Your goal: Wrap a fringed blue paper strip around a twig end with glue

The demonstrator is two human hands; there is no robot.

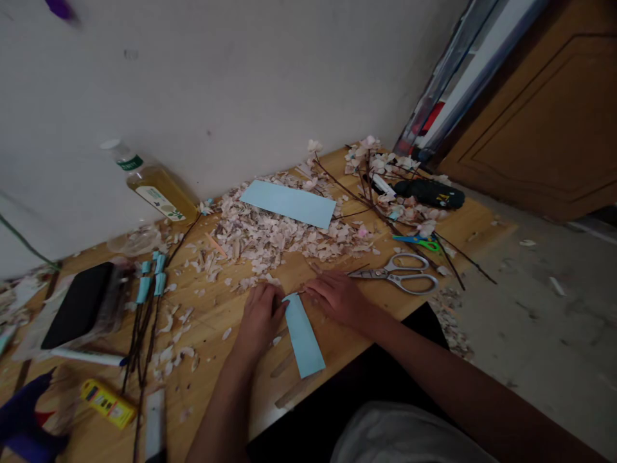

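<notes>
A narrow light-blue paper strip (306, 341) lies on the wooden table near its front edge, running toward me. My left hand (260, 315) is closed, thumb and fingers pinching the strip's far left corner. My right hand (335, 296) has its fingers curled together at the strip's far right corner, where a thin edge of paper appears turned up; the exact grip is too small to make out. Silver scissors (395, 273) lie just right of my right hand. Beyond both hands, a wider blue paper piece (289, 202) rests on a heap of pale petal-like flakes (270, 241).
At left are blue-wrapped twigs (157, 286), a black phone-like slab (80, 305), a yellow box cutter package (108, 403) and a purple tool (33, 418). An oil bottle (157, 186) stands by the wall. Flowering branches (371, 199) and small green-blue scissors (419, 242) lie at right.
</notes>
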